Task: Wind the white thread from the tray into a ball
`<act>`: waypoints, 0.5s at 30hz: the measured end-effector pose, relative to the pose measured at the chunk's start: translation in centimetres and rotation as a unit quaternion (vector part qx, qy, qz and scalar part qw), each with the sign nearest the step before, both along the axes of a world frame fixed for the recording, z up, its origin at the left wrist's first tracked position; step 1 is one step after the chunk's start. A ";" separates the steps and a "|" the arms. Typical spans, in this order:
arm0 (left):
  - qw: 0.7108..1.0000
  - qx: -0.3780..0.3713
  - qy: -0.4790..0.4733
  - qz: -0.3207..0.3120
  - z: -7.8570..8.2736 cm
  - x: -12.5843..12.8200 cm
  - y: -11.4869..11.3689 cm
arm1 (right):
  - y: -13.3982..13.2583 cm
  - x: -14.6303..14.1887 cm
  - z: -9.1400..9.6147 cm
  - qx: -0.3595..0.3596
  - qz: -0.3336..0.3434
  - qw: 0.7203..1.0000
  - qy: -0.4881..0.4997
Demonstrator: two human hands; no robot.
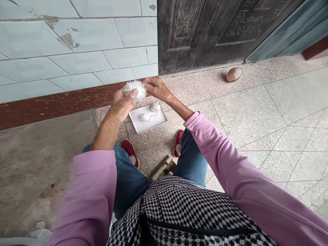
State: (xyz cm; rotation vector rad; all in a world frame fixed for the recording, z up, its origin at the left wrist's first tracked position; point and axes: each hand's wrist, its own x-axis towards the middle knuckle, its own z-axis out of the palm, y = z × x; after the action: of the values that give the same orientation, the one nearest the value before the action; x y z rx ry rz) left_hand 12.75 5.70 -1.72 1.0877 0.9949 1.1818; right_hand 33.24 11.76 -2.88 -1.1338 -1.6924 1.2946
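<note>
My left hand [121, 106] is closed around a round white ball of small beaded or petal-like pieces [135, 89], held up in front of me. My right hand [155, 87] pinches at the ball's right edge, fingers pressed together, perhaps on a thread too thin to make out. Below the hands a white flat tray [159, 120] lies on the floor between my feet. On the tray rest two small white thread bundles [145, 117], joined by a thin strand.
I sit on a low wooden stool [164, 167], red shoes [130, 150] on speckled floor tiles. A tiled wall with a dark red base stands to the left, a dark metal door [205, 30] ahead. A small tan rounded object [234, 74] lies by the door.
</note>
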 end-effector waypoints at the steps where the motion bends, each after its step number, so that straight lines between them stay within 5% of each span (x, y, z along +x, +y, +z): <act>1: 1.000 0.002 0.009 -0.001 -0.1 0.1 -0.1 | 0.1 -0.1 -0.2 0.005 0.004 1.000 -0.004; 9: 1.000 0.008 0.012 0.017 -0.2 -1.2 0.5 | 0.8 -0.3 -1.2 0.021 0.016 0.999 0.022; 15: 0.998 -0.019 0.040 -0.034 -1.1 -2.3 0.6 | 0.9 0.5 -1.6 0.009 0.030 0.999 0.034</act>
State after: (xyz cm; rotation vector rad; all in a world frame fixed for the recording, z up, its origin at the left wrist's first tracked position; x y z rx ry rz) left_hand 10.42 6.28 -2.78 1.1371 1.0298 1.0667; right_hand 33.71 12.62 -4.50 -1.0231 -1.6967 1.3374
